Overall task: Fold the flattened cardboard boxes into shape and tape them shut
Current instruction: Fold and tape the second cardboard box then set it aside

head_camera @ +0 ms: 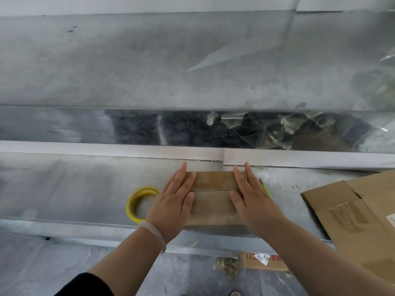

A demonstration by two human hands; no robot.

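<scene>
My left hand (pixel 172 202) and right hand (pixel 253 202) flat, fingers straight, pressing top flaps of box (pixel 213 199) on table (pixel 85 189). Should hold seam tight, flaps flush; one palm down while reaching tape roll (pixel 129 207) just left.

Light: soft, even and moderately bright; source not in view.
Shadows: faint; a thin dark band under the near edge of the cardboard box (pixel 213 208).
Glare: pale sheen on the metal worktop (pixel 85 189); white glints on the crumpled clear plastic (pixel 382 86).
Sharpness: whole frame slightly soft; upper half hazy.
Distortion: straight edges bow towards the sides.
</scene>
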